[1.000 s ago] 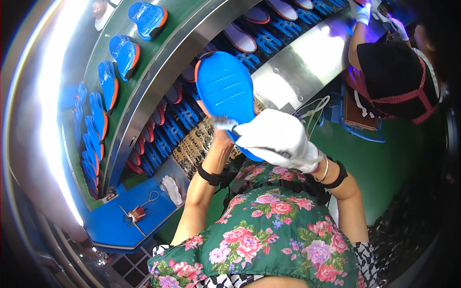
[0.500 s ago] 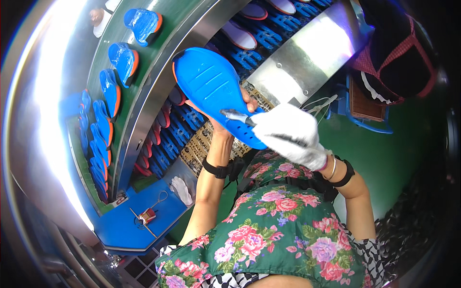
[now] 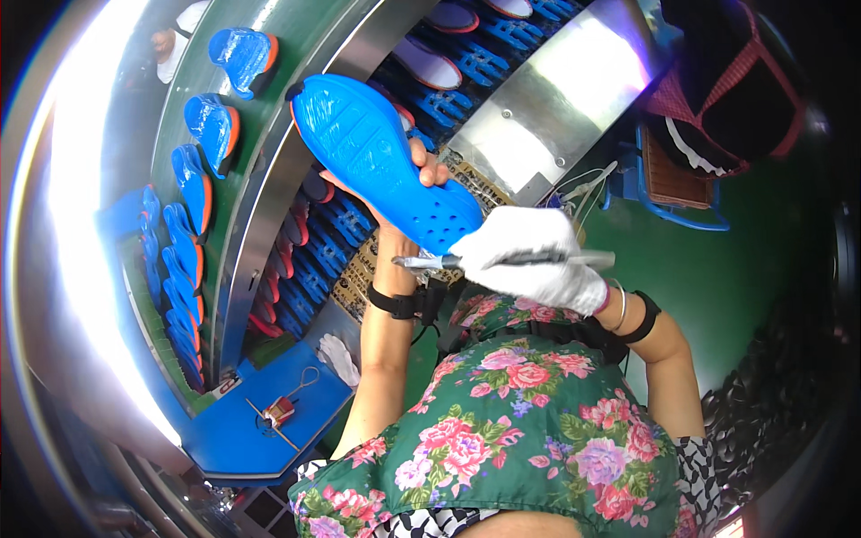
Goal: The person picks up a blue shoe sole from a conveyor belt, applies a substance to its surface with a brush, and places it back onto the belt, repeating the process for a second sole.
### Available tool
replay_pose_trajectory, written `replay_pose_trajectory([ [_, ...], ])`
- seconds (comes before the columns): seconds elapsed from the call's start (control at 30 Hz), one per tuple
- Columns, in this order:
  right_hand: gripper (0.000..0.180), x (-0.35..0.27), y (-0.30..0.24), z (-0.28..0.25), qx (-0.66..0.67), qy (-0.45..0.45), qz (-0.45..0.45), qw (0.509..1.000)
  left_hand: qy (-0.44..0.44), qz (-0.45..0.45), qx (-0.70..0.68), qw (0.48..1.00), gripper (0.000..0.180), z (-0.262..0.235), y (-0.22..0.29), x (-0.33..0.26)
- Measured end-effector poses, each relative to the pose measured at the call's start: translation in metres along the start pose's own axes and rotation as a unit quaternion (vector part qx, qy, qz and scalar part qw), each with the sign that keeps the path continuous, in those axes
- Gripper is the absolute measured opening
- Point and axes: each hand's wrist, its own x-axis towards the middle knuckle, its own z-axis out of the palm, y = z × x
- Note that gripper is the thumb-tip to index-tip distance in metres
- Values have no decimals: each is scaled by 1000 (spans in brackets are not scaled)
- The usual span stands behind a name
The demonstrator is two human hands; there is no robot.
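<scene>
A blue shoe sole (image 3: 345,134) with an orange edge is held up at the centre, its broad end pointing to the upper left. My bare left hand (image 3: 429,167) grips it at the narrow middle, fingers curled over the near side; the palm is hidden behind it. Wet-looking glossy streaks cover the sole's face, and small holes dot its lower end. My right hand (image 3: 525,251), in a white glove, is closed around a slim brush (image 3: 426,263). The brush tip points left, just below the sole's lower end and apart from its holed face.
Blue-and-orange soles (image 3: 193,188) lie along a curved green conveyor (image 3: 269,117) with a metal edge on the left. Below it are racks of shoe parts (image 3: 314,242). A blue table (image 3: 242,439) bears a small red tool (image 3: 280,411) and a white glove (image 3: 338,359). At right stands a stool (image 3: 668,170).
The sole has shifted left and slightly up, and its face now looks glossier. My right hand has drawn the brush down off the sole's face to below its lower end.
</scene>
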Motion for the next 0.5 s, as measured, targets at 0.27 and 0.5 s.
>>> replay_pose_trajectory([
  [0.27, 26, -16, 5, 7, -238, -23, -151, 959, 53, -99, 97, 989, 121, 23, 4, 11],
  [0.5, 24, -4, 0, -10, -231, -67, -142, 960, -68, -245, 3, 967, 133, -3, 14, 24],
])
